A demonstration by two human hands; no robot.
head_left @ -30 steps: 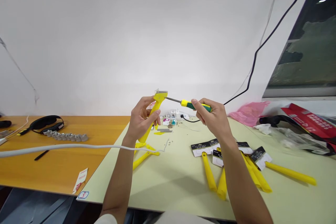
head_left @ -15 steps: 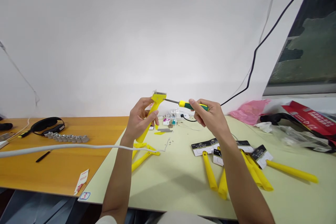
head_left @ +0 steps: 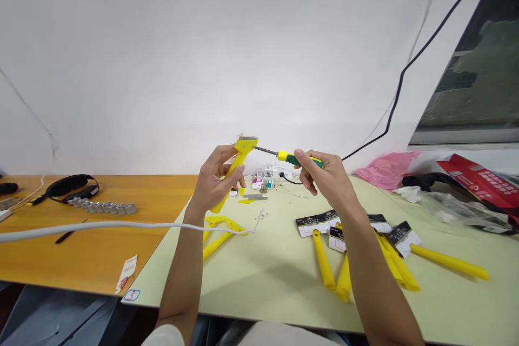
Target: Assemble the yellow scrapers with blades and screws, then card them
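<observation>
Above the bench (head_left: 267, 281), the left hand (head_left: 211, 183) is gripping a scraper (head_left: 238, 160) (head (head_left: 245, 145) up) while the right hand (head_left: 329, 175) is clutching a screwdriver (head_left: 288, 157), tip at that head.

Your view tips slightly downward compared with a second ago, so the orange bench (head_left: 162, 194) and the pale bench (head_left: 279, 251) both ride higher in it. On the far right, the window (head_left: 478, 92) and the black cable (head_left: 405, 69) appear farther right. Against the far clutter (head_left: 265, 173), your left hand (head_left: 219, 178) with the yellow scraper (head_left: 240, 158) and your right hand (head_left: 330, 173) with the screwdriver (head_left: 290, 158) sit a touch farther left. On the left, the dark pen (head_left: 67, 236) now shows its far tip beyond the white cable (head_left: 133, 225). Near you, slightly more of your left sleeve (head_left: 164, 335) comes into sight.
</observation>
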